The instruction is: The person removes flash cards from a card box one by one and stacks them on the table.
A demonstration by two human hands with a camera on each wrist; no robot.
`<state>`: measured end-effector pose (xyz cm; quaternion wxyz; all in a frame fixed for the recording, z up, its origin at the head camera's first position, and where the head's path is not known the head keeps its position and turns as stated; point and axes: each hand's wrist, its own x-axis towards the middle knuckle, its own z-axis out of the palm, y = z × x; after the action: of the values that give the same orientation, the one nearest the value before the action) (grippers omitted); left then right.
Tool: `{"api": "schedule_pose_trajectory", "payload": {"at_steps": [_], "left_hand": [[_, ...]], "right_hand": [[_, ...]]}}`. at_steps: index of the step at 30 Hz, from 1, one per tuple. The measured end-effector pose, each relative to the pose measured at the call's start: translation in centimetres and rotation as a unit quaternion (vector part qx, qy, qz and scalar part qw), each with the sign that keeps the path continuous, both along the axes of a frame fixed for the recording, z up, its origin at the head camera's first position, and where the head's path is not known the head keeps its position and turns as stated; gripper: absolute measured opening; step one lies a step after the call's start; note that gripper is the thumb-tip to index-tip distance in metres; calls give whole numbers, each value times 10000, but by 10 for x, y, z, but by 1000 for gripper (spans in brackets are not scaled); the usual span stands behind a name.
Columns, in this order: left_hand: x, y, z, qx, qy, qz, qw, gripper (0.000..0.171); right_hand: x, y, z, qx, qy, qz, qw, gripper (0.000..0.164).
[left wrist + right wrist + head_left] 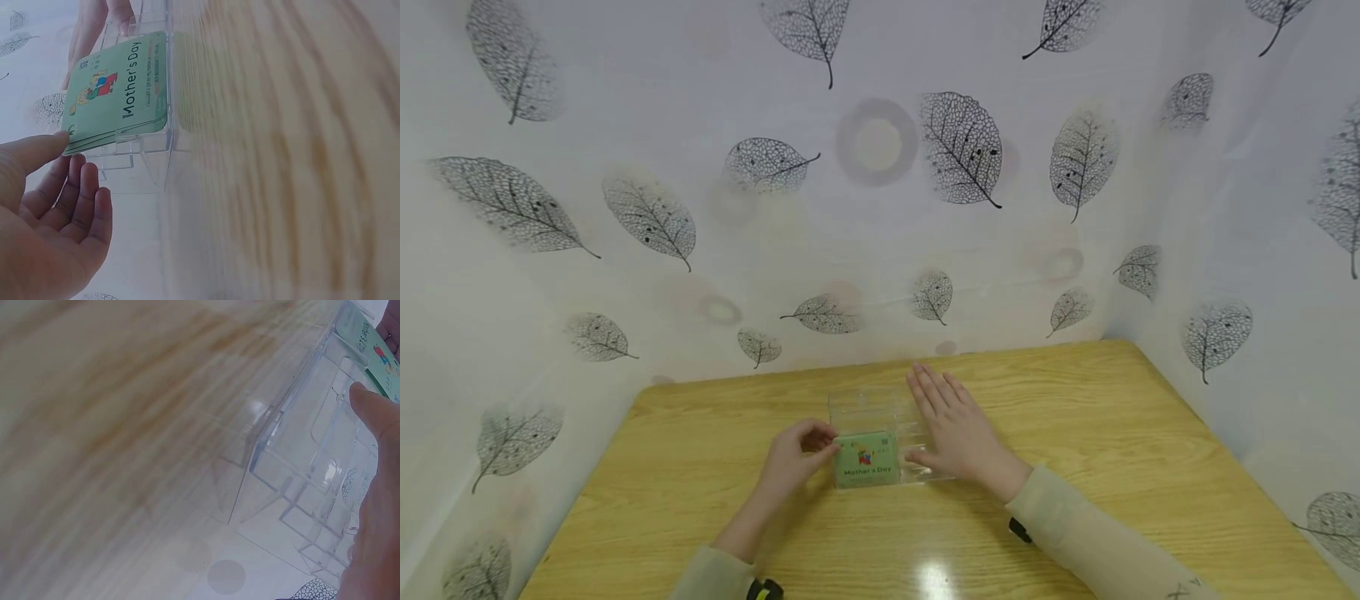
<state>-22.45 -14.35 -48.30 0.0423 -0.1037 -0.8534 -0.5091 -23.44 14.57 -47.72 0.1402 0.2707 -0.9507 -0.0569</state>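
A small stack of green cards printed "Mother's Day" (866, 471) lies in the near left compartment of a clear plastic divided box (859, 400). In the left wrist view the cards (125, 90) are slightly fanned at their left edge. My left hand (797, 457) pinches that edge at the far corner, thumb on top and fingertips beneath. Across the right side of the box rests my right hand (958, 433), fingers straight and pointing away, thumb spread toward the cards. In the right wrist view the thumb (372, 409) lies over the clear box (312, 456), right beside the cards.
The box stands on a wood-grain table (1037, 400) toward its far side. Behind and at both sides hangs a white curtain (880, 233) printed with dark leaves. Dark bands (765, 590) show at both wrists below the light sleeves (1075, 508).
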Motion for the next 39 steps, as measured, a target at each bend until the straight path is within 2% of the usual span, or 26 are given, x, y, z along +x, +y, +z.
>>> {"api": "schedule_pose_trajectory", "payload": {"at_steps": [11, 25, 39], "left_hand": [[0, 2, -1, 18, -33, 155, 9999, 11], [-2, 5, 2, 105, -250, 242, 9993, 12], [0, 4, 3, 154, -186, 283, 9993, 7]], "right_hand": [[-1, 0, -1, -51, -66, -22, 10000, 116], [-2, 1, -1, -111, 10, 22, 9999, 117], [1, 0, 0, -84, -53, 0, 10000, 117]]}}
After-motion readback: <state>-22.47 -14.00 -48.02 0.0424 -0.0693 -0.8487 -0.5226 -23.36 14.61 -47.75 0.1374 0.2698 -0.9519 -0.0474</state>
